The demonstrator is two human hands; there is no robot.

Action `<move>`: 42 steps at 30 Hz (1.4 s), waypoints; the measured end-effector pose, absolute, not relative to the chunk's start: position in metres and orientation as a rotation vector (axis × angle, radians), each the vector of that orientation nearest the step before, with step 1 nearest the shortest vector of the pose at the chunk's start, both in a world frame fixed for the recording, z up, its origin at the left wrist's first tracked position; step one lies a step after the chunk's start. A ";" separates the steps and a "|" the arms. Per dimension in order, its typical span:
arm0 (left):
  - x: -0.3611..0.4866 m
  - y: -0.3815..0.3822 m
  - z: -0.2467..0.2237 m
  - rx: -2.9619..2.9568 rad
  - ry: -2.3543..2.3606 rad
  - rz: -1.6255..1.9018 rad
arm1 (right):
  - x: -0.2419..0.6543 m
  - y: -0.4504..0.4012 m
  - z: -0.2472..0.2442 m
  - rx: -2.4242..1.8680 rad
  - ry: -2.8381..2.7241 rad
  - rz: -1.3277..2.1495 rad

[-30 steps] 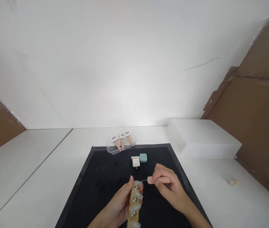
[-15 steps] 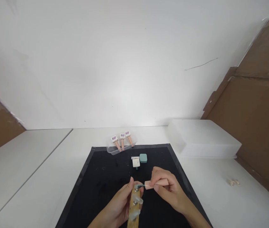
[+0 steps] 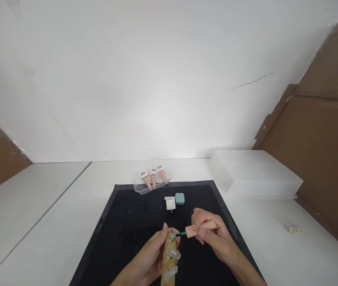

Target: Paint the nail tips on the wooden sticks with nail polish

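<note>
Mat, black (image 3: 127, 228), middle of the workspace; clock read from its centre. Left hand (image 3: 151, 256), 7 o'clock, grasps yellow stick (image 3: 166, 263) at 6. Right hand (image 3: 218, 242), 3 o'clock, pinches pink-handled brush (image 3: 190, 231). Clear tray (image 3: 145, 192) near 11. Versus a second ago, stick sits lower, one nail tip (image 3: 174, 253) gone from view, brush handle more tilted; bristles meet topmost tip, so coating there looks under way, lower ones apparently bare. Three bottles (image 3: 153, 171) in tray: white labels, purple print, illegible.
</note>
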State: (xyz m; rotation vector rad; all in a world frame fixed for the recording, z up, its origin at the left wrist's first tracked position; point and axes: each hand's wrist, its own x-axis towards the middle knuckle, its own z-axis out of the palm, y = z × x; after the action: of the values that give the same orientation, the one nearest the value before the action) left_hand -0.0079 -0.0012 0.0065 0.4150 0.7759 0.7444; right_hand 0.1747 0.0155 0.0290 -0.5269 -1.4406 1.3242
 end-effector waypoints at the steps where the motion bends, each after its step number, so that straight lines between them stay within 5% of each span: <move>1: -0.007 -0.001 0.007 0.422 0.772 0.744 | 0.174 0.015 0.031 -0.520 -1.464 1.331; 42: -0.005 -0.004 0.007 0.685 0.663 0.704 | 0.168 0.015 0.026 -0.821 -1.338 1.477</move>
State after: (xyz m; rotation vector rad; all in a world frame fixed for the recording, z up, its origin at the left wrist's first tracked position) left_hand -0.0055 -0.0044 0.0068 0.6850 0.6632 0.7040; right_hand 0.1680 0.0150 0.0265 -0.8212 -1.3384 1.4770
